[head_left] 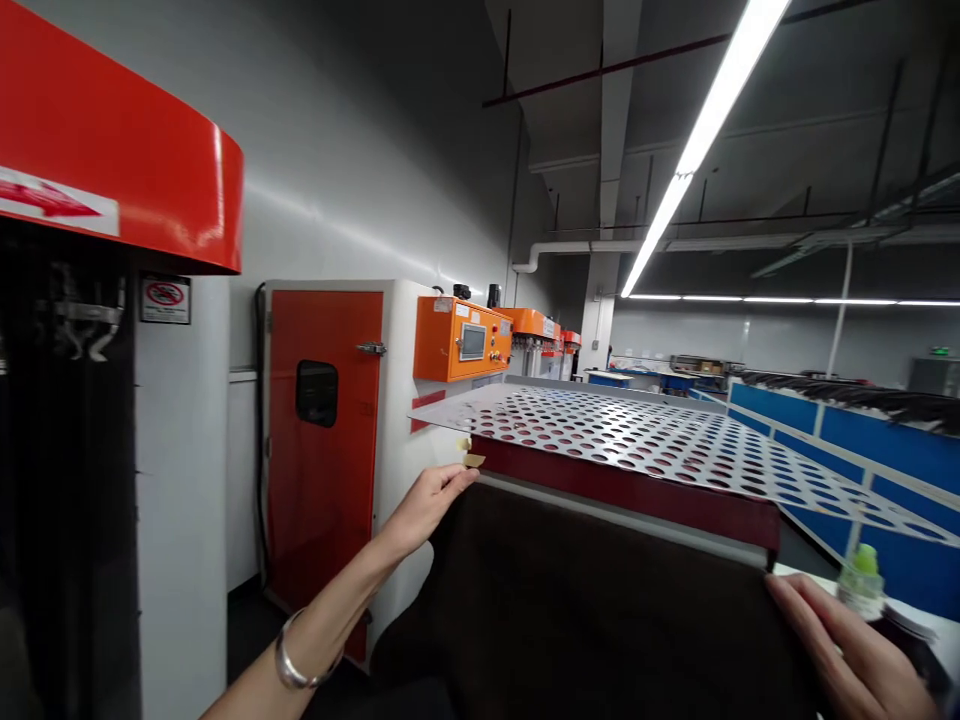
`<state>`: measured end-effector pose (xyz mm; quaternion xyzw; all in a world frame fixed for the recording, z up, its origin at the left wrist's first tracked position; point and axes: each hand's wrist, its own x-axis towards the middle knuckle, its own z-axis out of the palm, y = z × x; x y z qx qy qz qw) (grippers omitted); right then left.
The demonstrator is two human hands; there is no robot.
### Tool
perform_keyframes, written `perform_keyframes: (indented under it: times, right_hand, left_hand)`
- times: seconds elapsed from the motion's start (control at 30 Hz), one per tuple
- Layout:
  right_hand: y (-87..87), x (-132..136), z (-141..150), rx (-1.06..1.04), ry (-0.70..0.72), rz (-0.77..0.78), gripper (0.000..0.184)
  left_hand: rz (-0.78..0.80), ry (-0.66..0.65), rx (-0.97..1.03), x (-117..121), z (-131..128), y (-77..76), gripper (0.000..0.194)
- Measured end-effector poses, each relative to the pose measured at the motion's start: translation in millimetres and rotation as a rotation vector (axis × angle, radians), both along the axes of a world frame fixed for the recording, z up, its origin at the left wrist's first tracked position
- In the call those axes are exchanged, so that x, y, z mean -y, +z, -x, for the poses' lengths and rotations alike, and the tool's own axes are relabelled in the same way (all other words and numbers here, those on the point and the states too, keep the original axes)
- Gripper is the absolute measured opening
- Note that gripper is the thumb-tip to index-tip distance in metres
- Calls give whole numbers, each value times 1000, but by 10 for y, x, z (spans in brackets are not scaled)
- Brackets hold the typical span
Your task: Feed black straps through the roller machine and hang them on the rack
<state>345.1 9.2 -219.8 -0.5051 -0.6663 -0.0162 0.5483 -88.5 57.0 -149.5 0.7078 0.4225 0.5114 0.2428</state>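
A large dark brown sheet (pixel 600 610), leather or cloth, hangs in front of me with its upper edge stretched between my hands. My left hand (pixel 431 505) pinches its upper left corner, close to a small piece of tan tape (pixel 474 461). At the right, my right hand (pixel 855 640) grips the other upper corner between thumb and fingers. Just beyond the sheet's upper edge runs a dark red bar (pixel 622 490), below a metal panel with round holes (pixel 592 430). The sheet's lower part runs out of the picture.
An orange control box (pixel 465 340) with a screen stands behind the panel, beside a white cabinet with a red-orange door (pixel 322 530). A red machine hood (pixel 150 150) juts out at upper left. A green-capped bottle (pixel 862 580) stands behind my right hand, near blue partitions (pixel 810 430).
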Motion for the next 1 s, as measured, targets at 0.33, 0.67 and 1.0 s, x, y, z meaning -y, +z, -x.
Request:
perform_keyframes:
  times: [0.33, 0.67, 1.0]
  right_hand:
    - [-57, 201, 238, -140, -23, 67, 43]
    - [-161, 283, 275, -264, -74, 137, 45]
    - [-214, 280, 292, -287, -25, 89, 41]
  left_hand:
    - [157, -72, 366, -7, -48, -210, 35]
    - [-21, 193, 336, 25, 70, -325, 38]
    - [-20, 279, 319, 26, 71, -302, 47]
